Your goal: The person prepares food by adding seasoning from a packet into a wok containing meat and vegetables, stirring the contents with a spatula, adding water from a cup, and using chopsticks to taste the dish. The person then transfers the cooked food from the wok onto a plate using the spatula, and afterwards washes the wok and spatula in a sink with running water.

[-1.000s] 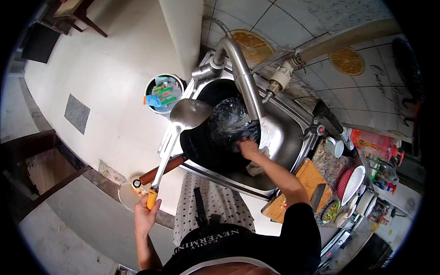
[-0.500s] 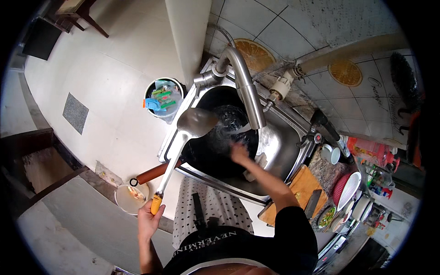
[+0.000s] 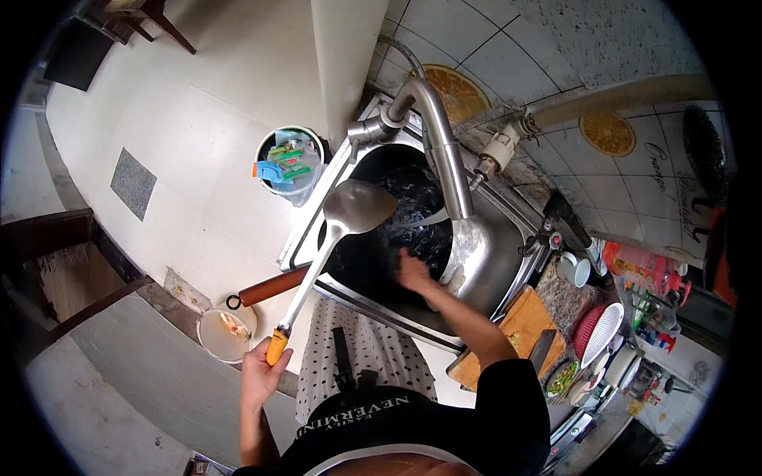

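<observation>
My left hand (image 3: 260, 373) is closed round the yellow handle end of a metal wok spatula (image 3: 357, 208). Its broad head hangs over the edge of a black wok (image 3: 361, 266), which lies in the steel sink (image 3: 500, 238) with its wooden handle pointing left. Water runs from the faucet (image 3: 432, 119) into the wok, and the pooled water there is rippling. My right hand (image 3: 413, 271) is inside the wok, low near its right side. Motion blurs its fingers, and I cannot make out whether they hold anything.
Right of the sink are a wooden cutting board (image 3: 516, 333) with a cleaver (image 3: 543, 351), a white mug (image 3: 573, 270), a colander (image 3: 602, 333) and a plate of chopped vegetables (image 3: 562, 378). Left are a trash bin (image 3: 290, 166) and a pale bucket (image 3: 222, 337).
The spatula head has shifted slightly right and away from me over the wok. My right hand stays in the wok, moving slightly. The whole view has shifted a little.
</observation>
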The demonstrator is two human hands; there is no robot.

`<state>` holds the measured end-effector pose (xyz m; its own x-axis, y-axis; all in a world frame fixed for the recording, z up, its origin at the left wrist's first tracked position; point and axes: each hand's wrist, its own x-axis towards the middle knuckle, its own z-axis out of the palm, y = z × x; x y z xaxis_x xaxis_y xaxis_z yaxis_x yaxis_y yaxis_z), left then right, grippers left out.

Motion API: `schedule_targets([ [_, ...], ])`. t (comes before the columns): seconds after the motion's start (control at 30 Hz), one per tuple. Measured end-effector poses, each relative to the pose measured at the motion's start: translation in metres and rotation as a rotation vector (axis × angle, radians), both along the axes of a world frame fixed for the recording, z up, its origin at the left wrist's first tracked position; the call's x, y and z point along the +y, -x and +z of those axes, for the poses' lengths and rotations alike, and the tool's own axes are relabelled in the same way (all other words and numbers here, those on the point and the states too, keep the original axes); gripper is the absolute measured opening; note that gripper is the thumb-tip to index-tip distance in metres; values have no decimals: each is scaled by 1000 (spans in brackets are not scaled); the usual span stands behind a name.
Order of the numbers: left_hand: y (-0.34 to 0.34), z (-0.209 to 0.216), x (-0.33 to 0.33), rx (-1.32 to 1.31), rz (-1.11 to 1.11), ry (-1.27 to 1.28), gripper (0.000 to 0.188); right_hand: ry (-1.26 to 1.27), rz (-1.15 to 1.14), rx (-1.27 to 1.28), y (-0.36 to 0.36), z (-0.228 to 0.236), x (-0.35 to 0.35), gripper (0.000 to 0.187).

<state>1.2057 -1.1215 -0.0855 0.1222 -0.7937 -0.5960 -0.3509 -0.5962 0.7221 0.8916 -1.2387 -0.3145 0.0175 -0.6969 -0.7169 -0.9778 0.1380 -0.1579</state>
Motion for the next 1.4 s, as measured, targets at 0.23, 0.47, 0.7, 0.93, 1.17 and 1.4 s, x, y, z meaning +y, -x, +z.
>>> schedule_targets([
  [0.23,0,0,1,21,9,16,11,737,-116,-499,-53,-32,-114,38],
  [0.47,-5,-2,9,33,22,34,11,-41,-124,56,8,3,-21,44],
  [0.7,-4,8,2,-13,-39,18,11,740,137,-319,-25,-101,-94,51],
  [0.93,-4,-5,9,91,11,31,10,130,26,143,23,-10,-10,52],
  [1.17,6,-12,12,194,56,-11,11,-77,-148,-762,-47,47,11,46],
  [1.4,10,-12,6,171,-15,-15,10,-228,270,-18,102,38,-34,24],
])
